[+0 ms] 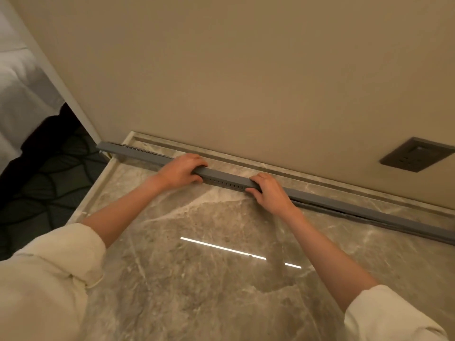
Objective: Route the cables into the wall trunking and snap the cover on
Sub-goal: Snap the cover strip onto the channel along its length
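Trunking (224, 181) lies on the marble top (197, 279), a long grey strip running from the far left corner down to the right edge of view, roughly parallel to the wall (246, 70) and just in front of it. Both hands sit side by side on its middle stretch — the left hand (181, 172) curled over it, fingers on the far side and thumb in front, the right hand (269, 191) wrapped over it just to the right. A short slotted stretch shows between them. Left of the left hand the toothed edge looks uncovered, so the cover probably still needs pressing down there — the left hand is nearer. No cables are visible.
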